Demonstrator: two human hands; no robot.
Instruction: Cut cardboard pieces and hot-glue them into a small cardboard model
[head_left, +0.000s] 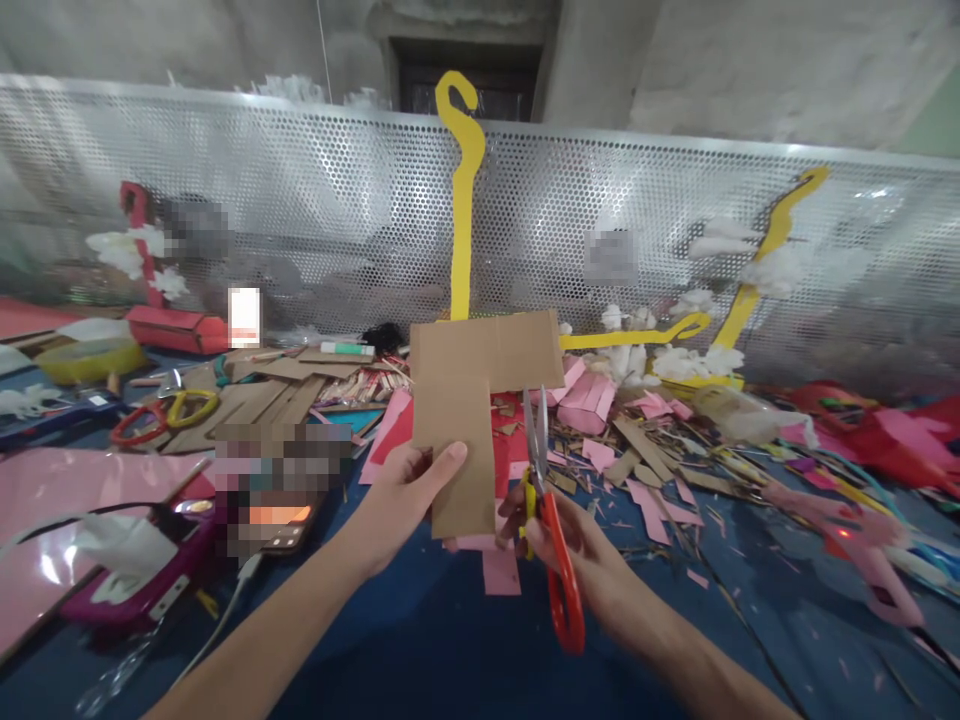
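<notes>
My left hand (424,490) pinches a brown cardboard piece (454,430) near its lower end, thumb on the front face. The piece has a wide top and a narrower strip hanging at its left; whether it is one sheet or two I cannot tell. In my right hand (577,535) is a pair of scissors (556,550) with a red and a yellow handle. Its blades point upward, parted slightly, beside the strip and just below the wide top. Behind the cardboard rises a yellow hook-topped shape (463,220), its lower end hidden.
Pink paper scraps (651,508) and cardboard offcuts (645,450) litter the blue table (420,630). A pink glue gun (847,540) lies right. At left are a phone (289,535), a purple box (142,570) and more scissors (142,425). A perforated metal panel (315,200) stands behind.
</notes>
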